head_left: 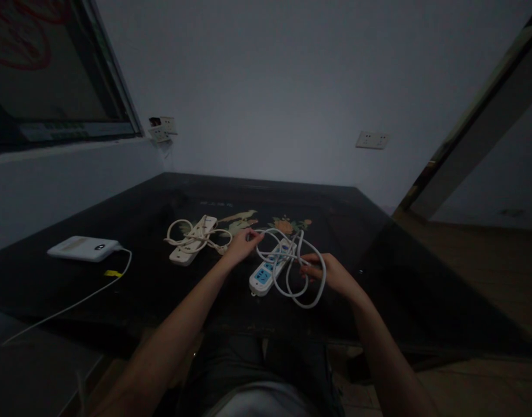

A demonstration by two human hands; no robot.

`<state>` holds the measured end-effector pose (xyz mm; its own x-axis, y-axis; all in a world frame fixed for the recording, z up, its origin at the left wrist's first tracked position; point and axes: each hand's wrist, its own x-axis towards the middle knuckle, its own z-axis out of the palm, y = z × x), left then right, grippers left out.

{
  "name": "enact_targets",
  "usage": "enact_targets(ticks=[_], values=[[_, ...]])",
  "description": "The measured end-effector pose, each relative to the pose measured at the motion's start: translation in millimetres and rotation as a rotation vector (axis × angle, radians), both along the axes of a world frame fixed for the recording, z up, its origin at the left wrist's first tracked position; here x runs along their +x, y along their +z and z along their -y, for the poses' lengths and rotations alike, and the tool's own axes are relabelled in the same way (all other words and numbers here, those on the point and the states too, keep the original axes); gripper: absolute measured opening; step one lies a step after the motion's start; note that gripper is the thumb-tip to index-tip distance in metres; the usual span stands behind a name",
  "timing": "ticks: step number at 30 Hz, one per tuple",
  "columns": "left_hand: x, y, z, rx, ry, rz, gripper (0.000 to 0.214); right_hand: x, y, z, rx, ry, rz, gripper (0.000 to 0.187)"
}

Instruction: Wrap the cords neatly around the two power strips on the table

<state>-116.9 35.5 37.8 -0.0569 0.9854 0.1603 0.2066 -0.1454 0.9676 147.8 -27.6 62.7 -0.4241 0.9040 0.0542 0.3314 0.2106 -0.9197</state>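
Blue-socket power strip (263,273) is on the black table (155,292) in front of the person, lying at a slant, near end pointing toward the person's left; using it as reference. Its white cord (309,306) is loosely looped over the strip and off its right side, several turns crossing each other. Left hand (242,244) is just left of the strip's far half: thumb and forefinger nearly together, pinching the cord at the loops' left edge, as far as the dim light shows. Right hand (330,273) is right of the strip, fingers part curled and reaching in among the loops, thumb side hard to read; they meet the cord, but can't tell whether they grip it. Second power strip (184,255), off-white, is left of the blue-socket one, lying at a similar slant, with a cream cord (168,231) bundled across it. White device (81,248) with a small dark round display is well left of the blue-socket strip, thin white cable (131,258) running off its right end, then back toward the near-left table edge. Yellow tag (113,273) is beside that cable. Painted flowers (284,225) show on the tabletop just beyond the blue-socket strip. Wall outlet (372,140) is beyond it, to the right.
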Motion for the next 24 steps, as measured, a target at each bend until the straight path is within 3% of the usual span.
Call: enact_targets(ticks=[5, 10, 18, 24], values=[[3.6, 4.2, -12.3, 0.112, -0.029, -0.216, 0.018, -1.0, 4.4, -1.6, 0.04, 0.021, 0.108, 0.028], [7.1, 9.5, -27.5, 0.149, -0.069, -0.274, 0.018, 1.0, 9.7, -1.9, 0.135, 0.037, 0.205, 0.028], [-15.9, 26.0, -32.0, 0.109, -0.05, -0.156, 0.019, 33.1, 21.3, 25.1, 0.14, -0.07, 0.197, 0.029], [-22.0, 24.4, -32.0, 0.049, -0.026, 0.013, 0.02, 50.4, 42.5, 38.4, 0.112, -0.155, 0.142, 0.031]])
